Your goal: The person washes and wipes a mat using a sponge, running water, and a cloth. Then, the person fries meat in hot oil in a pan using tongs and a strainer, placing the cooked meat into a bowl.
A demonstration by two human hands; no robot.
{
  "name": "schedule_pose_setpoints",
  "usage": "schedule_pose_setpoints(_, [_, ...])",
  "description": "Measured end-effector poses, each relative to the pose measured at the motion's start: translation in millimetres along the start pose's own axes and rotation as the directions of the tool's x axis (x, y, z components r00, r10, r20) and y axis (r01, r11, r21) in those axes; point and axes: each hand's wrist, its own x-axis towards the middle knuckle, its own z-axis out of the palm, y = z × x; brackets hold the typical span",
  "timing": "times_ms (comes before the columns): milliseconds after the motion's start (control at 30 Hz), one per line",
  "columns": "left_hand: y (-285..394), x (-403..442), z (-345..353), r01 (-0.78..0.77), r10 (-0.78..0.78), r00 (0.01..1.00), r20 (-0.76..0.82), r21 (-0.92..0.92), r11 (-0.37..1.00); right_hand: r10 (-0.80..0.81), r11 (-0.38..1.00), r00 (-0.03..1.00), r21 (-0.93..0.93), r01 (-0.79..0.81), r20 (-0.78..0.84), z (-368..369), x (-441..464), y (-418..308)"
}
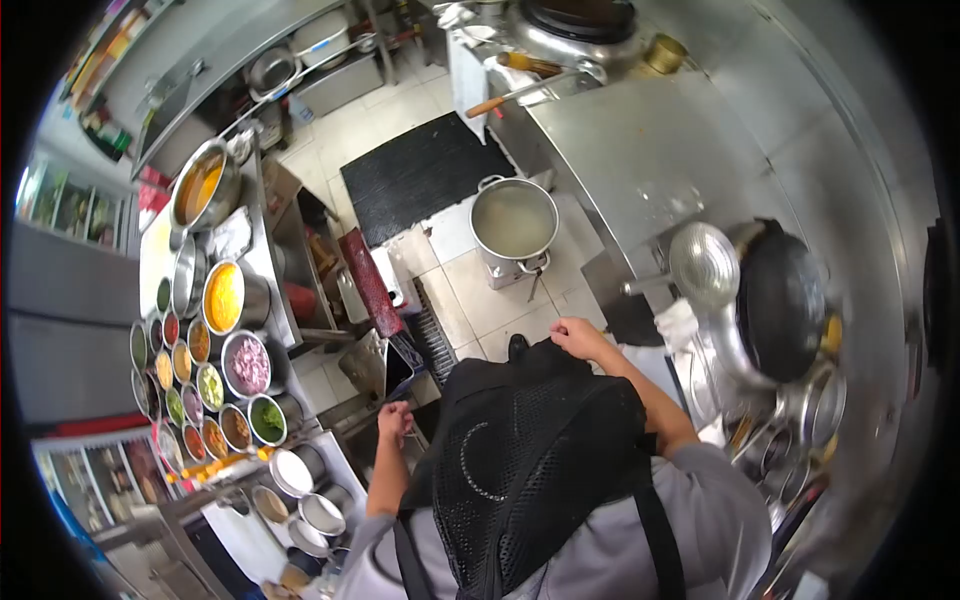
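My right hand (577, 337) is curled closed in front of my body, beside the black mesh cloth (500, 440) over my front. Nothing shows in its fingers. Lower and to the left, my left hand (396, 421) hangs with its fingers loosely bent in, and I see nothing in it either. Ahead of me, beyond the reach of both hands, a large two-handled metal pot (474, 235) of cloudy liquid stands low over the tiled floor.
A steel counter (630, 150) runs along the right, with a perforated strainer (705, 265) and a black wok (785, 305) nearby. On the left stand several containers of chopped food, including pink onion pieces (247, 363). A black mat (420, 175) and a dark red bench-like object (368, 280) lie ahead.
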Motion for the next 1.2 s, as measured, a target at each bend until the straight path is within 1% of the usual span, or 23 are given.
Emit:
schedule_pose_setpoints(33, [27,-16,27,0.052,-0.049,0.991,-0.128,0.019,0.998,-0.005,1.000,1.000,0.023,0.005,0.006,-11,13,-8])
schedule_pose_setpoints(133, [42,-2,47,-0.074,0.071,0.994,-0.085,-0.037,0.997,-0.096,0.994,0.995,0.064,0.093,0.038,-25,54,-16])
schedule_pose_setpoints(167, [52,-5,55,-0.090,0.099,0.991,-0.095,0.090,0.992,-0.041,0.997,0.997,0.065,0.037,0.065,-31,65,-27])
schedule_pose_setpoints(200, [60,-9,59,-0.106,0.114,0.990,-0.082,0.100,0.989,-0.045,0.999,0.997,0.016,0.044,0.070,-31,80,-24])
schedule_pose_setpoints(233, [61,-11,63,-0.146,0.163,0.977,-0.135,0.131,0.981,-0.089,0.996,0.994,0.031,0.087,0.070,-28,95,-16])
schedule_pose_setpoints(267, [68,-15,68,-0.168,0.196,0.965,-0.176,0.161,0.973,-0.008,0.999,0.995,0.036,0.004,0.101,-29,105,-23])
schedule_pose_setpoints(333, [45,6,65,-0.209,0.267,0.912,-0.310,0.207,0.956,0.029,0.985,0.979,0.161,-0.062,0.202,-23,123,-27])
schedule_pose_setpoints(367, [35,11,63,-0.168,0.241,0.905,-0.351,0.226,0.960,0.008,0.993,0.960,0.109,-0.040,0.280,-21,132,-29])
schedule_pose_setpoints(433, [13,14,63,-0.067,0.167,0.835,-0.525,0.205,0.976,0.044,0.999,0.935,-0.041,-0.032,0.352,-19,144,-36])
schedule_pose_setpoints(467, [9,7,63,0.029,0.074,0.823,-0.563,0.171,0.985,0.048,0.996,0.913,-0.084,-0.015,0.404,-15,150,-42])
schedule_pose_setpoints(500, [-6,7,62,0.111,0.005,0.815,-0.579,0.166,0.980,0.006,0.993,0.910,-0.110,0.043,0.415,-14,151,-51])
schedule_pose_setpoints(533, [-23,4,62,0.145,-0.050,0.797,-0.602,0.110,0.983,-0.036,0.987,0.906,-0.129,0.099,0.422,-15,152,-58])
schedule_pose_setpoints(633, [-58,-24,69,0.215,-0.172,0.762,-0.624,-0.007,0.977,0.048,0.972,0.845,-0.220,0.083,0.532,-8,166,-78])
schedule_pose_setpoints(667, [-65,-36,70,0.239,-0.211,0.757,-0.618,-0.039,0.970,-0.031,0.942,0.837,-0.265,0.208,0.547,-3,176,-74])
schedule_pose_setpoints(733, [-89,-58,75,0.191,-0.213,0.717,-0.664,-0.106,0.976,-0.086,0.930,0.811,-0.245,0.273,0.578,10,188,-82])
schedule_pose_setpoints(800, [-111,-81,85,0.114,-0.222,0.637,-0.738,-0.194,0.974,-0.159,0.909,0.757,-0.205,0.362,0.633,25,198,-95])
schedule_pose_setpoints(833, [-127,-90,87,0.089,-0.162,0.595,-0.788,-0.136,0.987,-0.173,0.909,0.743,-0.186,0.374,0.646,34,198,-100])
schedule_pose_setpoints(867, [-142,-100,90,0.076,-0.195,0.576,-0.794,-0.185,0.980,-0.185,0.909,0.725,-0.164,0.382,0.663,46,198,-102])
schedule_pose_setpoints(933, [-166,-121,94,0.159,-0.267,0.537,-0.801,-0.215,0.964,-0.189,0.903,0.703,-0.160,0.399,0.686,63,199,-90])
schedule_pose_setpoints(1033, [-193,-150,93,0.269,-0.391,0.522,-0.758,-0.289,0.919,-0.201,0.819,0.607,-0.208,0.535,0.769,80,201,-71])
schedule_pose_setpoints(1100, [-201,-169,88,0.261,-0.417,0.489,-0.766,-0.328,0.908,-0.065,0.899,0.621,-0.223,0.376,0.781,92,188,-60])
schedule_pose_setpoints(1167, [-219,-174,76,0.255,-0.438,0.461,-0.772,-0.357,0.899,-0.048,0.863,0.588,-0.263,0.431,0.808,110,181,-44])
schedule_pose_setpoints(1200, [-234,-172,71,0.221,-0.429,0.438,-0.790,-0.368,0.903,-0.015,0.839,0.572,-0.301,0.453,0.820,121,162,-56])
